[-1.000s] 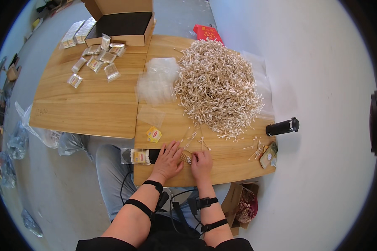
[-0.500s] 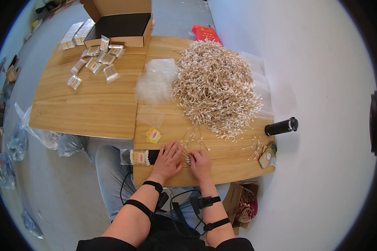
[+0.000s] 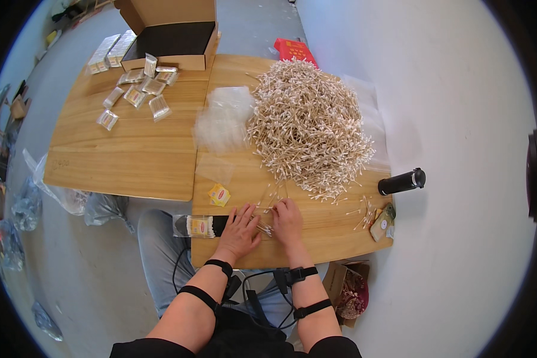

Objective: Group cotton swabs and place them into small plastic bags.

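My left hand [image 3: 240,228] lies palm down on the wooden table [image 3: 334,232] near its front edge, fingers spread. My right hand [image 3: 287,219] is right beside it, fingers curled around a small bunch of cotton swabs [image 3: 265,228] held between the two hands. A few loose swabs [image 3: 272,196] lie just beyond my fingers. A big heap of wooden cotton swabs [image 3: 309,125] covers the far half of the table. A filled clear packet of swabs [image 3: 199,226] rests at the table's left edge next to my left hand.
A pile of clear empty bags [image 3: 224,122] lies left of the heap, a small yellow label [image 3: 219,195] nearer me. A black bottle [image 3: 402,182] lies at the right edge. The second table [image 3: 125,161] holds filled packets [image 3: 136,95] and an open cardboard box [image 3: 170,36].
Both hands have stayed in the same spot by the front edge. The fingers shift slightly around the small bunch of swabs.
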The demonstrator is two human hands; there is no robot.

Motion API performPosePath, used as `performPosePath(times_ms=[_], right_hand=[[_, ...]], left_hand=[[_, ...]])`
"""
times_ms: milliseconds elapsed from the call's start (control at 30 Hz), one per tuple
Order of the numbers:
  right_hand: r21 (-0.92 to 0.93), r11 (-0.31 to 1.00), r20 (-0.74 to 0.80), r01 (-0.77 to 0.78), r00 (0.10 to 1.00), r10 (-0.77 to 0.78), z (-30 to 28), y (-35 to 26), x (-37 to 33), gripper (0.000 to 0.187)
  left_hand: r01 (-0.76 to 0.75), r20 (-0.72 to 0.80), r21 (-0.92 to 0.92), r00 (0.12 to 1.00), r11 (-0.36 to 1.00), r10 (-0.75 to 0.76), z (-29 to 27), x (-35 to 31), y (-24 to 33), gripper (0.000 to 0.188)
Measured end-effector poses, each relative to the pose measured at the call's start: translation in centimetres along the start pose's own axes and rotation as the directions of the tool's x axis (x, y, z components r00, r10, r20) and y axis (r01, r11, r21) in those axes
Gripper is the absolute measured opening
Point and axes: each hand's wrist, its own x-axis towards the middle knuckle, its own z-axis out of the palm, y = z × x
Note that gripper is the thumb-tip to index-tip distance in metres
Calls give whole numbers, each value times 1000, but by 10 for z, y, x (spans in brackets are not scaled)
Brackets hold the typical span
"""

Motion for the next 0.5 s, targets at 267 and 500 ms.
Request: performPosePath(times_ms=[267,500], right_hand=[[-65,997,-31,41,999,-43,-14,-3,-28,11],[-25,1000,-43,1,999,-2,-8,-16,-38,10]], left_hand=[[1,-29,-8,1000,1000,-1,2,-2,-2,56],[-15,-65,-49,998,999,11,2,0,-2,64]])
